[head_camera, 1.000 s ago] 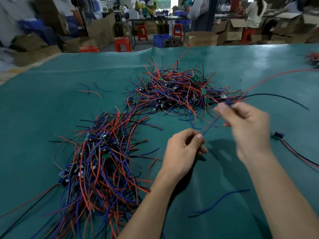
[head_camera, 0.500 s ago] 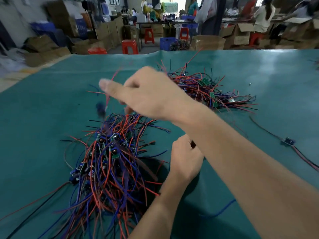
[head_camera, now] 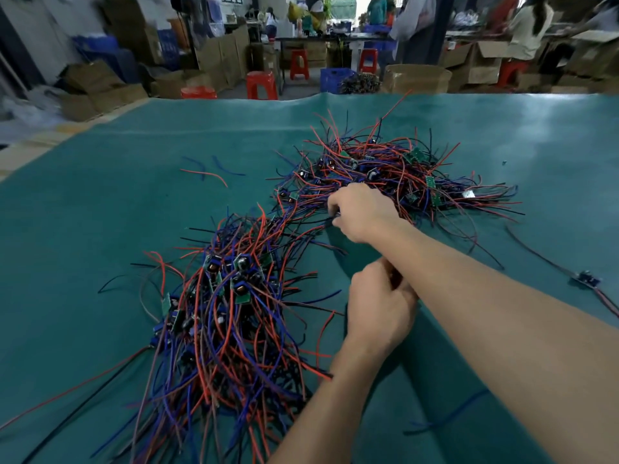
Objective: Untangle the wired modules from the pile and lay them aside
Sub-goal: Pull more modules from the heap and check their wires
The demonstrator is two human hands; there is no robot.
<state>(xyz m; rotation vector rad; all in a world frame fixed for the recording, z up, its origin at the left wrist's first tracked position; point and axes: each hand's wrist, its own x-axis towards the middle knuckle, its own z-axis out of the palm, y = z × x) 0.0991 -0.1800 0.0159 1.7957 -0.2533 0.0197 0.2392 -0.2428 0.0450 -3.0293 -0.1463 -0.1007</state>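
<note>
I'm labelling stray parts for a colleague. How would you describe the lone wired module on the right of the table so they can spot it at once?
Start at the green table mat and find the far tangled pile that the right hand reaches into. Look right of the person's right forearm, near the picture's right edge: the lone module lies there. Unlike the piled ones, it lies alone on bare mat, its wires trailing.

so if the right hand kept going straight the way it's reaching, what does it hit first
Most likely the far pile of wired modules. The right hand points away from the person and slightly left, its fingers already at that tangle's near edge, apparently pinching a wire there. Depth is unclear from one view, so treat this as probable.
</note>
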